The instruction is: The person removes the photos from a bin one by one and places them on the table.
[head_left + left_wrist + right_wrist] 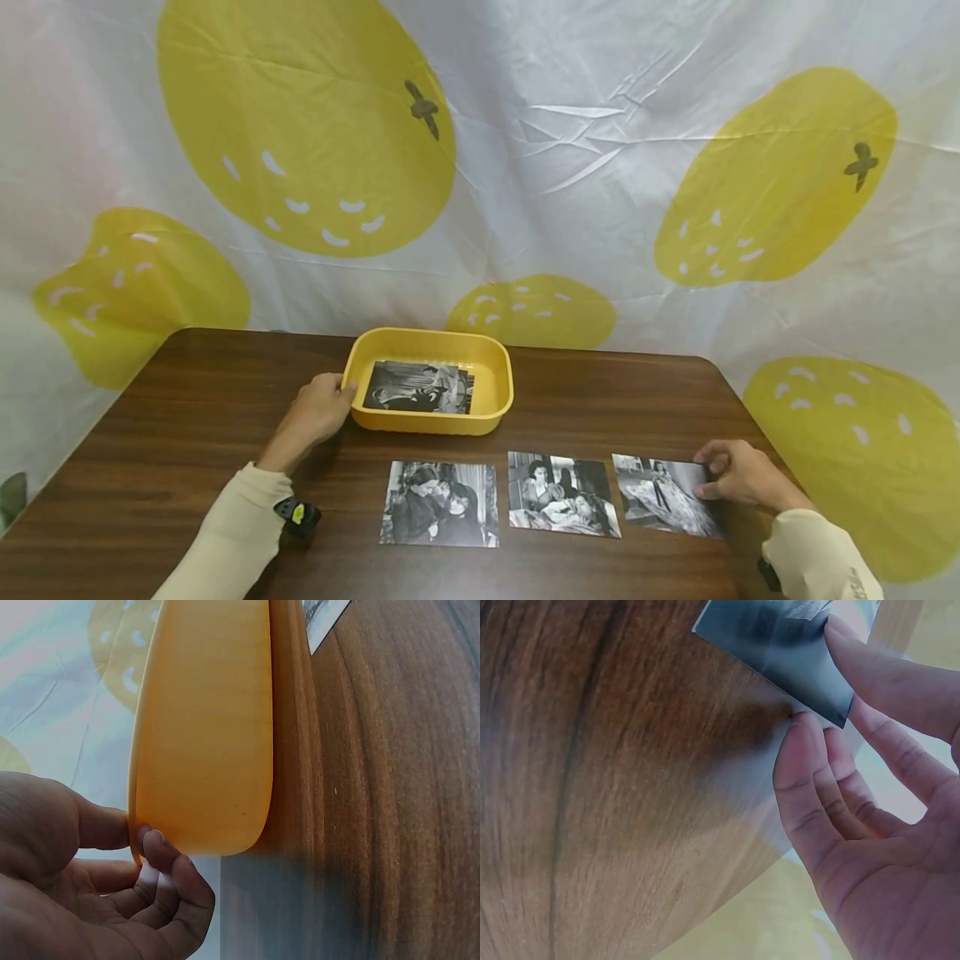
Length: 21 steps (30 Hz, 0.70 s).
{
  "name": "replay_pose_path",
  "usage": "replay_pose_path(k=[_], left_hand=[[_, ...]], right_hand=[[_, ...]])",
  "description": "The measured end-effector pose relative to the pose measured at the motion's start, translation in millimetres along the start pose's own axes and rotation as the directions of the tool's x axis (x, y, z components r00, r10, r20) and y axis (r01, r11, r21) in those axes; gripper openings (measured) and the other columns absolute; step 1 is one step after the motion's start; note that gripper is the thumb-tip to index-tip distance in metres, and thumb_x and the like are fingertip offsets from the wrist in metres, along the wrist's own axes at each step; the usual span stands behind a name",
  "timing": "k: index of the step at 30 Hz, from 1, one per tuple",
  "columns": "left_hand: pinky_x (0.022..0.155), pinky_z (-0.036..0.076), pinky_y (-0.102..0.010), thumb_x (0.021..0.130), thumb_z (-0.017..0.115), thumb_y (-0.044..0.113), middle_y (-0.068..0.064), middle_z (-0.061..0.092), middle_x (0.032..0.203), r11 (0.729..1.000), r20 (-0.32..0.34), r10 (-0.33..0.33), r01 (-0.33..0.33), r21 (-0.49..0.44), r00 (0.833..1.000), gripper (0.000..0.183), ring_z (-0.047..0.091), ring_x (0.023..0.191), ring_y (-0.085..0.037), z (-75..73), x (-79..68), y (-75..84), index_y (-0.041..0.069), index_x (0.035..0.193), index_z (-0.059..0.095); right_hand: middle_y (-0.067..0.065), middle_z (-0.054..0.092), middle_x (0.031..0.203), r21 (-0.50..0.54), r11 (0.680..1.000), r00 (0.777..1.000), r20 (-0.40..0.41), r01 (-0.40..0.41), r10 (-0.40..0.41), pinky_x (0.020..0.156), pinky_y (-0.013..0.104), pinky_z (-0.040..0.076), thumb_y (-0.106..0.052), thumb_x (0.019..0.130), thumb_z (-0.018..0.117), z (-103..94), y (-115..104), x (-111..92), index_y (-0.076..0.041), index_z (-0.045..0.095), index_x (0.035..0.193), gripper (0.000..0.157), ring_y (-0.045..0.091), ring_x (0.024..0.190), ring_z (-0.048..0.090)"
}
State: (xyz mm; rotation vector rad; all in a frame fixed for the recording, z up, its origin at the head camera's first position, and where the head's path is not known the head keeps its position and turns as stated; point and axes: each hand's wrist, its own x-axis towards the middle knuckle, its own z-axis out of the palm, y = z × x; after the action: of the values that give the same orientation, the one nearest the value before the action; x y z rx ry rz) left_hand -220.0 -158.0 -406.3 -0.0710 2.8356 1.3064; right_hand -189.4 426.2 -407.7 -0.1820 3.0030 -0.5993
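Note:
My left hand [318,408] grips the left end of a yellow plastic tray [427,423], thumb and fingers around its rim in the left wrist view. Inside the tray lies a small stack of black-and-white photos [420,387]. At the right, my right hand [746,479] pinches the right edge of a black-and-white photo [663,496] showing a figure in a wide dress. The right wrist view has the thumb [892,679] over the photo's face, with fingers at and behind its edge. Left of it lie a photo of two people [562,496] and another of an embracing pair [440,504].
The brown wooden table [225,383] carries everything. Behind it hangs a white curtain [555,167] with big yellow fruit prints, close to the table's back and right edges. The tray stands near the back edge, with the row of photos in front and to its right.

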Motion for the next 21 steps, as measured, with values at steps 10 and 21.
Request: replay_pose_path(k=[10,21], left_hand=[[0.061,0.037,-0.034,0.106,0.046,0.017,-0.006,0.048,0.073,1.000,-0.006,0.002,-0.002,-0.009,1.000,0.032,0.048,0.068,-0.022,0.9,1.4,-1.2,-0.007,0.114,0.064],[0.062,0.038,-0.034,0.106,0.045,0.018,-0.007,0.048,0.075,1.000,0.002,-0.007,0.007,0.004,1.000,0.032,0.050,0.070,-0.023,0.0,0.6,0.0,-0.007,0.114,0.063]], right_hand=[[0.015,0.070,0.094,0.020,0.999,0.999,-0.042,0.033,-0.032,0.076,0.045,0.051,-0.015,0.067,0.093,0.3,1.3,-0.1,0.002,0.071,0.104,0.047,0.031,0.090,0.065],[0.024,0.071,0.106,0.070,0.990,0.980,-0.168,0.120,-0.107,0.074,0.047,0.055,-0.024,0.079,0.089,-12.9,-57.3,28.0,0.002,0.069,0.111,0.046,0.030,0.085,0.069]])
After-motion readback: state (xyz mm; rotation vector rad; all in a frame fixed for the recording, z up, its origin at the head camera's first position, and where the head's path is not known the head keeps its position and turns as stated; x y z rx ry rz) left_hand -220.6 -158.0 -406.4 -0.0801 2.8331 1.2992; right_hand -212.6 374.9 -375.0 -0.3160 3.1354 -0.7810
